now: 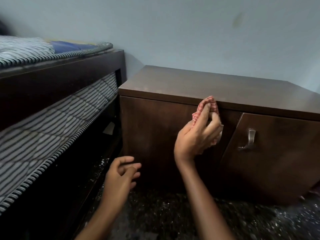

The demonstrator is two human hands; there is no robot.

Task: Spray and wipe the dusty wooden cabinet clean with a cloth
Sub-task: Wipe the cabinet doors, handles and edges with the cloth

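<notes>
Nearest, the left hand [121, 175] hovers empty over the speckled floor [173, 217], fingers loosely curled. Farther on, the right hand [197, 134] grips a bunched red checked cloth [208, 103] against the front top edge of the wooden cabinet [190, 84], beside the bed [57, 94]

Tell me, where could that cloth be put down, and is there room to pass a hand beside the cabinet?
The cabinet top is bare from the wall to its front edge. The speckled floor before the doors is open too. The gap to the bed frame is tight. The right hand, holding the cloth, crowds the door handle.
</notes>
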